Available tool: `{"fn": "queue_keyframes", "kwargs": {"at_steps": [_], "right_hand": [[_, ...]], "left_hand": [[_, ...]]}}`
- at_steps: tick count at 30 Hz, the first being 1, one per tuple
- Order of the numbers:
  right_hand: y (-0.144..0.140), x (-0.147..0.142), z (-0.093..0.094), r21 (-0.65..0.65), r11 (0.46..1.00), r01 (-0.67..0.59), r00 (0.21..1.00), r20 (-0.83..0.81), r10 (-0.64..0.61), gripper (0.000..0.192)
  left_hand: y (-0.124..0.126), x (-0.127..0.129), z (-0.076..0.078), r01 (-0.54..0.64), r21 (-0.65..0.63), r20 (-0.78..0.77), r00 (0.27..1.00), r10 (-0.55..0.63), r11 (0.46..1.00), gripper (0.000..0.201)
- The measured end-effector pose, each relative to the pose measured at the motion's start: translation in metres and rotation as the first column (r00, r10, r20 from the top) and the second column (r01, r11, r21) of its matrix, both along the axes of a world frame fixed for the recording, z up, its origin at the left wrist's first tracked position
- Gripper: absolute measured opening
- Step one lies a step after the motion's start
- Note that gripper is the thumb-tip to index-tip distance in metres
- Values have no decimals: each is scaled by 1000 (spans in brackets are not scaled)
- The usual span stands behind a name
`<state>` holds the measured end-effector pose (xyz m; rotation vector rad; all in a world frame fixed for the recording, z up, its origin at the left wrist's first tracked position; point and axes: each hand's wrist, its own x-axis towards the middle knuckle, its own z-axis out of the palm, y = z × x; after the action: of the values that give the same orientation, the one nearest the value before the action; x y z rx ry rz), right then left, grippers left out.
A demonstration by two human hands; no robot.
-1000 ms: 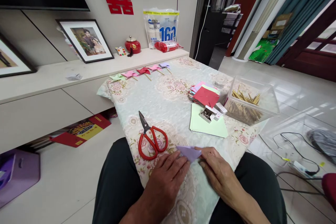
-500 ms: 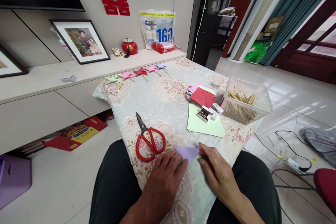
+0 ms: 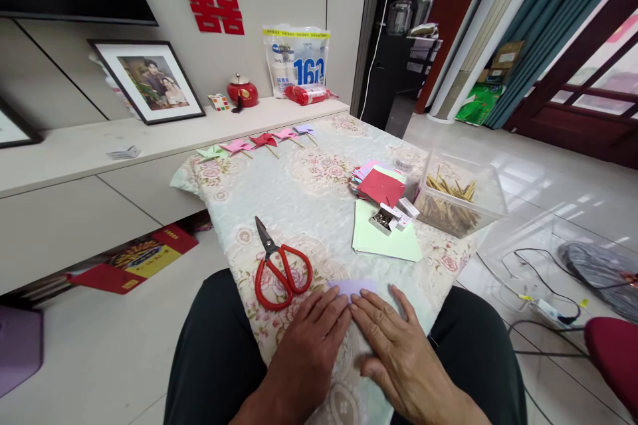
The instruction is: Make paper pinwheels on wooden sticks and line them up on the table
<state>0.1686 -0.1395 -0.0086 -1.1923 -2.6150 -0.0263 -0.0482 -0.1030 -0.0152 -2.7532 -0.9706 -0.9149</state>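
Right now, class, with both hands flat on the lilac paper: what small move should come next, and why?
Probably run the right hand along the lilac paper to sharpen the fold; the left hand already pins it, and only one edge shows.

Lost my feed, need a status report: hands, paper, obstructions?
Left hand and right hand flat, pressing folded lilac paper. Red-handled scissors beside left hand, apart. Nothing on the paper but the hands.

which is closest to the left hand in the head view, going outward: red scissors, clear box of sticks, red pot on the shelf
From the left hand:
1. Red scissors, just beyond it, slightly left.
2. Clear box of sticks, farther, to the right.
3. Red pot, farthest, on the shelf by the wall.
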Motion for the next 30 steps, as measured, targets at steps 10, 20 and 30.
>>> {"fn": "queue_keyframes", "kwargs": {"at_steps": [10, 20, 30], "right_hand": [[9, 12, 1, 24, 996, 81, 997, 16, -82, 50], [23, 0, 13, 67, 968, 240, 961, -157, -227, 28], [52, -14, 27, -200, 947, 251, 950, -137, -281, 27]], "left_hand": [[-2, 1, -2, -45, 4, -24, 999, 45, 999, 46], [-5, 2, -8, -181, -3, -44, 983, 181, 983, 47], [-6, 2, -6, -171, 4, -6, 985, 171, 985, 48]]}}
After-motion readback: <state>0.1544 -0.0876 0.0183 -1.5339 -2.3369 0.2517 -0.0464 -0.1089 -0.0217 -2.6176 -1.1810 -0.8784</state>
